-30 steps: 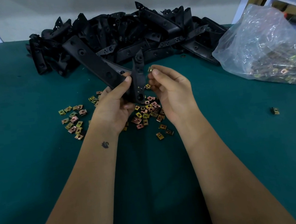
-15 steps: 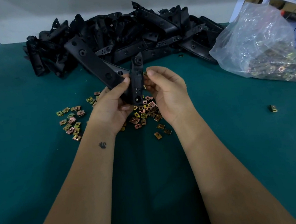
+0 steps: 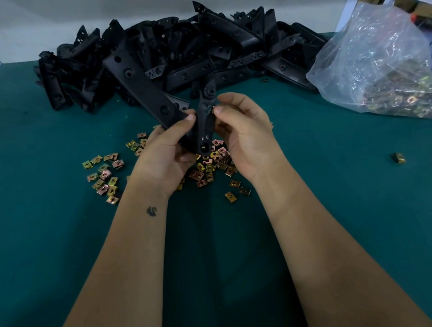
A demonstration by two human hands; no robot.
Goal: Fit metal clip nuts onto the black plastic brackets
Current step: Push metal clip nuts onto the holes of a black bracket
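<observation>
My left hand (image 3: 166, 152) grips a black plastic bracket (image 3: 144, 91) at its bend, above the green table. One arm of the bracket slants up to the left, the other narrow arm stands upright between my hands. My right hand (image 3: 243, 131) pinches a small metal clip nut (image 3: 212, 108) against the right edge of the upright arm; the nut is mostly hidden by my fingertips. Several loose brass-coloured clip nuts (image 3: 210, 168) lie on the table under my hands, and another cluster of clip nuts (image 3: 104, 175) lies to the left.
A big pile of black brackets (image 3: 198, 49) fills the back of the green table (image 3: 345, 203). A clear plastic bag of clip nuts (image 3: 385, 68) sits at the right. One stray clip nut (image 3: 398, 157) lies alone on the right.
My right hand has moved the clip nut leftward, from a small gap beside the bracket onto the edge of its upright arm. My left hand keeps its grip on the bracket.
</observation>
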